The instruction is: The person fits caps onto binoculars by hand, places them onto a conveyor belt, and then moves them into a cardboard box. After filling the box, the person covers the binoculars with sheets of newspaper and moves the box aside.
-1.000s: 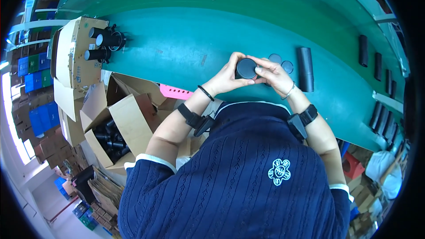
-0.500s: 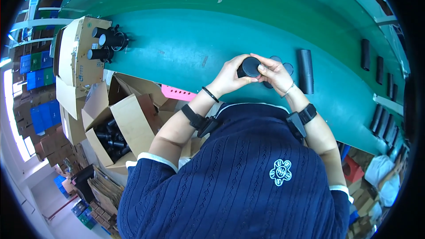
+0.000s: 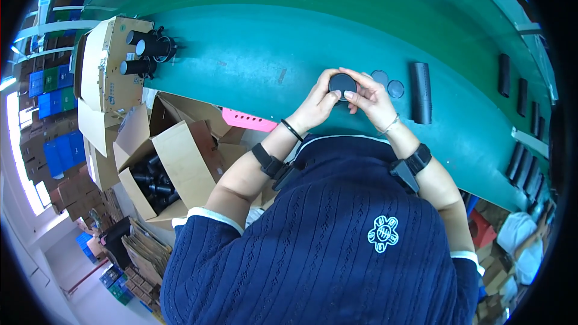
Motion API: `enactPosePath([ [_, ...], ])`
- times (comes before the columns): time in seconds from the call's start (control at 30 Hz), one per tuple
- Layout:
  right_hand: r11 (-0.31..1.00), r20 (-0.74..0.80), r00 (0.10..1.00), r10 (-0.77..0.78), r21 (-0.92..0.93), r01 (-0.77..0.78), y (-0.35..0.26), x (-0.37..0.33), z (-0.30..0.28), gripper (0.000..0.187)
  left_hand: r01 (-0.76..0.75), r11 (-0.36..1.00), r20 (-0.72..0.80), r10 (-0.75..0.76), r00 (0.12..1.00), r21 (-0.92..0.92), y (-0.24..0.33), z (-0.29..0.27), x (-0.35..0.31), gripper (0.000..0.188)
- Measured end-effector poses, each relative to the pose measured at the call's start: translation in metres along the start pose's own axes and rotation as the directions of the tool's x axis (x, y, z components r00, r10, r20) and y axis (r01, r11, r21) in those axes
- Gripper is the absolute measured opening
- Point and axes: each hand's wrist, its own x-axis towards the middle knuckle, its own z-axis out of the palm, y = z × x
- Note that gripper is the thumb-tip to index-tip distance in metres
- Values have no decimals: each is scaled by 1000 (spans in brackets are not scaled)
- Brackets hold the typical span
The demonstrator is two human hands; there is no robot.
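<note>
Both hands are working at the middle of the green counter [image 3: 253,42], just above its near edge. The left hand [image 3: 317,103] and the right hand [image 3: 371,99] are meeting around a round black cap [image 3: 342,83], with the fingers [image 3: 355,76] of both curled about its rim and pinching it between them; whether a tube body is sitting below the cap cannot be told, since the palms are hiding it. Just right of the hands, two grey discs [image 3: 388,83] are lying flat on the counter, apparently not yet taken up. Beside them a black cylinder [image 3: 421,92] is lying on its side, and further black cylinders [image 3: 512,82] are lying well apart along the right rim. At the far left, a cardboard box [image 3: 105,66] is lying on its side with black tubes [image 3: 144,54] protruding from it, and an open carton [image 3: 162,168] below the counter's near edge is holding more dark parts. A pink strip [image 3: 247,120] is resting at the near edge. Judging by this layout, the work is appearing to be partway through: some pieces are lying finished at right, one is in hand, and a good stock is waiting at left.
</note>
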Motion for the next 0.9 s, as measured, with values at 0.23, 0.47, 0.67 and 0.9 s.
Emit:
enactPosePath([
  [0.23, 994, 139, 990, -31, 104, 17, 2, 10, -4, 69, -7, 819, -65, -37, 997, -574, 4, -20, 1, 37],
  [0.47, 760, 251, 952, -175, -580, 293, -16, -9, -28, 84, -64, 627, 54, 168, 984, -776, 41, -15, 20, 48],
  [0.67, 765, 107, 972, -211, -600, 232, -17, -32, -42, 76, 28, 658, 186, 172, 967, -753, 41, 2, 44, 48],
  [0.9, 975, -194, 980, -41, -221, -3, -10, -78, -102, 86, 231, 447, 147, -217, 965, -864, 40, 60, 89, 63],
])
